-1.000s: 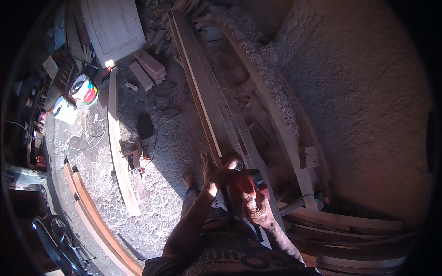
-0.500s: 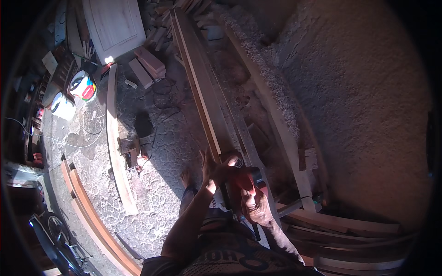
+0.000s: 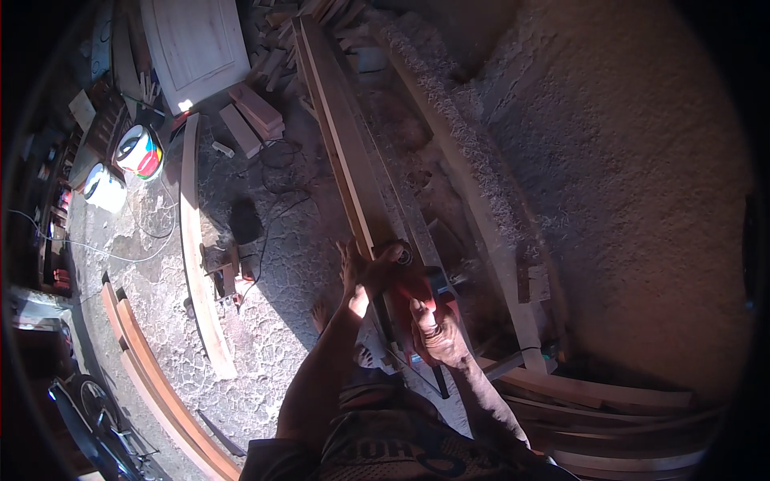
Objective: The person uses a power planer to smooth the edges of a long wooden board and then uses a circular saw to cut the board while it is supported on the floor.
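A red electric planer (image 3: 407,290) sits on a long wooden beam (image 3: 341,136) that runs away from me. My right hand (image 3: 441,337) is closed round the planer's rear handle. At the front end, my left hand (image 3: 365,268) has its thumb side over the round dark knob (image 3: 403,253), while its other fingers stretch out by the beam's left edge. The planer's underside is hidden against the wood.
Right of the beam, a long timber (image 3: 473,176) carries curly shavings. Curved boards (image 3: 140,345), another plank (image 3: 192,216) and two paint buckets (image 3: 139,152) are on the left. Stacked boards (image 3: 601,393) lie at the lower right. A cable (image 3: 277,216) trails over the floor.
Both hands and the planer have moved a little forward along the beam, away from my body. My grip looks the same.
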Demonstrator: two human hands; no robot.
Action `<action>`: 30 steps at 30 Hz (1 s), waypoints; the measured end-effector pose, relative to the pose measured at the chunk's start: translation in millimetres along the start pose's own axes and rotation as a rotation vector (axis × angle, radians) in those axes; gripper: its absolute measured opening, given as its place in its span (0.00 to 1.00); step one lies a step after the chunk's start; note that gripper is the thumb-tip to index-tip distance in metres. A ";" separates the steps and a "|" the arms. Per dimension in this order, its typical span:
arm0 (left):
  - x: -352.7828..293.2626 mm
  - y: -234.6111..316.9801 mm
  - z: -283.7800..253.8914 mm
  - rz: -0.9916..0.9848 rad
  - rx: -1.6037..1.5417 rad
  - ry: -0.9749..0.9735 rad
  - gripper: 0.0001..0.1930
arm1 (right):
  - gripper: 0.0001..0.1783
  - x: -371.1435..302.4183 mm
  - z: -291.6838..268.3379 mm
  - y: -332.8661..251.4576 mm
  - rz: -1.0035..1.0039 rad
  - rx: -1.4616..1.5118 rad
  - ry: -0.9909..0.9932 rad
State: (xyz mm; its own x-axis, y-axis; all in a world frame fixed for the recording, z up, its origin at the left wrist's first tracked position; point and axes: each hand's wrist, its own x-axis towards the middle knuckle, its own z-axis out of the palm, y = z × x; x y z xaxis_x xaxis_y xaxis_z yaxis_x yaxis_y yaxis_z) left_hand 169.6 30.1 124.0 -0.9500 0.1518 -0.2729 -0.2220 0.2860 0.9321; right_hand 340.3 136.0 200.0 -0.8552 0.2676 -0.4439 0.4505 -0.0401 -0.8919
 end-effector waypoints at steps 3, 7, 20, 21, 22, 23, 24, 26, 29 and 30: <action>13.5 9.1 -2.5 -0.024 -0.022 -0.010 0.49 | 0.27 13.6 2.8 -8.2 0.001 -0.003 -0.003; 33.7 12.9 -3.6 -0.009 0.074 0.063 0.49 | 0.29 35.3 7.7 -17.6 -0.023 -0.042 -0.011; 97.3 43.6 -14.0 -0.058 0.067 0.094 0.49 | 0.33 112.1 14.6 -56.6 -0.022 -0.095 -0.011; 104.8 45.1 -13.2 -0.072 0.070 0.095 0.50 | 0.32 119.4 15.4 -57.4 0.008 -0.091 0.000; 114.2 42.8 -14.0 -0.078 0.088 0.110 0.52 | 0.32 125.1 19.8 -62.8 -0.033 -0.045 -0.005; 124.1 39.5 -14.4 -0.083 0.106 0.124 0.53 | 0.31 129.3 24.9 -70.5 -0.075 0.001 -0.010; 132.9 36.4 -15.5 -0.088 0.124 0.138 0.55 | 0.30 134.1 28.9 -75.7 -0.116 0.047 -0.015; 150.5 35.4 -17.8 -0.103 0.120 0.113 0.56 | 0.29 147.3 30.5 -81.6 -0.088 0.039 -0.018; 167.4 43.0 -19.7 -0.106 0.103 0.083 0.58 | 0.28 163.6 33.1 -94.1 -0.057 0.025 -0.005; 172.1 47.2 -20.8 -0.104 0.095 0.075 0.58 | 0.28 168.7 33.7 -98.3 -0.049 0.020 0.002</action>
State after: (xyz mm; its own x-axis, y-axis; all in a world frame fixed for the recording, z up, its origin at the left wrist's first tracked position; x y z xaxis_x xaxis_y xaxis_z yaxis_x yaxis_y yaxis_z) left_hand -8.9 50.1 126.0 -0.9377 0.0466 -0.3444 -0.3013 0.3852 0.8723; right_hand 143.2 152.7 210.0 -0.8757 0.2712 -0.3996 0.4029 -0.0461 -0.9141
